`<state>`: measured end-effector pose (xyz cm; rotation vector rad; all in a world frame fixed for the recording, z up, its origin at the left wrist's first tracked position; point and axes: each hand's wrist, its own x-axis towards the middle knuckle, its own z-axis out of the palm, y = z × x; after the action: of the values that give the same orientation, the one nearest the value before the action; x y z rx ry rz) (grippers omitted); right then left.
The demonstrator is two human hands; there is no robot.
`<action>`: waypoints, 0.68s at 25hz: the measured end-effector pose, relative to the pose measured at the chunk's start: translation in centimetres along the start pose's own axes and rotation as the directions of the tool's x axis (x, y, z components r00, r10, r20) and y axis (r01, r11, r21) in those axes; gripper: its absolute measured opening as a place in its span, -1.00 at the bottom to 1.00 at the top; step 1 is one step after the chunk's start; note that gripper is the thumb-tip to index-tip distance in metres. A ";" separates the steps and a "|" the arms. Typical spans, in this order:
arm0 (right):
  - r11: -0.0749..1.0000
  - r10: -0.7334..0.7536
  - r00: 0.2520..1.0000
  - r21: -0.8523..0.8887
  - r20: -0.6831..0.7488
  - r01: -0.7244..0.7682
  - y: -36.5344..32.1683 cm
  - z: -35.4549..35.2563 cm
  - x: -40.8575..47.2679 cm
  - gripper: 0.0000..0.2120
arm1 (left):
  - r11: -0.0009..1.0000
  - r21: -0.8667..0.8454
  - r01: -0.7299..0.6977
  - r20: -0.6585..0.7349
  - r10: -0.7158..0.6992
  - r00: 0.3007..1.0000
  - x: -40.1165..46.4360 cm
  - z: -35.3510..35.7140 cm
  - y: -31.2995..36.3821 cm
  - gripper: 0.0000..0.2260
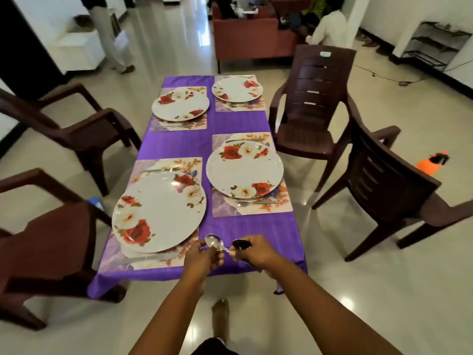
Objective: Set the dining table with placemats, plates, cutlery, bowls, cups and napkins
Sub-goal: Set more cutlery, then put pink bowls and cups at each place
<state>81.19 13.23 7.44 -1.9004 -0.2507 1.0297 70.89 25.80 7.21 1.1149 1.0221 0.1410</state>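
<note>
Left hand (203, 257) pinches 1 spoon (214, 242), right hand (256, 253) grips more spoons (242, 245); mid-transfer, 1 could slip onto the tabletop (256, 226) below

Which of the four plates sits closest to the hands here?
The near-left plate, the largest in view, lies just left of the left hand holding a spoon. The near-right plate sits farther up the table; the other two are at the far end.

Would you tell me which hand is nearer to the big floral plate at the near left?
Left. The left hand sits just beside the plate at its near right edge; the right hand is farther right, holding spoons.
</note>
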 end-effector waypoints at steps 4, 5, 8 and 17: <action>0.996 0.084 0.995 -0.006 -0.051 -0.085 -0.8 -4.3 2.8 -0.86 | 0.993 0.114 -0.006 0.047 0.001 0.999 4.8 1.9 2.7 -0.91; 0.994 0.107 0.991 0.029 -0.076 -0.105 -1.0 -5.3 3.6 -0.86 | 0.988 0.155 -0.020 0.071 0.009 0.997 6.1 2.4 3.5 -0.92; 0.959 0.204 0.960 0.236 -0.192 -0.157 -1.4 -8.4 5.9 -0.83 | 0.960 0.277 -0.040 0.101 0.012 0.995 10.4 3.7 5.1 -0.95; 0.922 0.320 0.834 0.352 -0.449 -0.164 0.3 -12.2 11.9 -0.86 | 0.791 0.595 -0.143 0.154 0.062 0.986 16.1 7.2 5.3 -0.96</action>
<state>97.58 11.85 3.25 -1.8688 0.4430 0.6488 87.22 32.51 2.03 1.7466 0.9099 -0.1895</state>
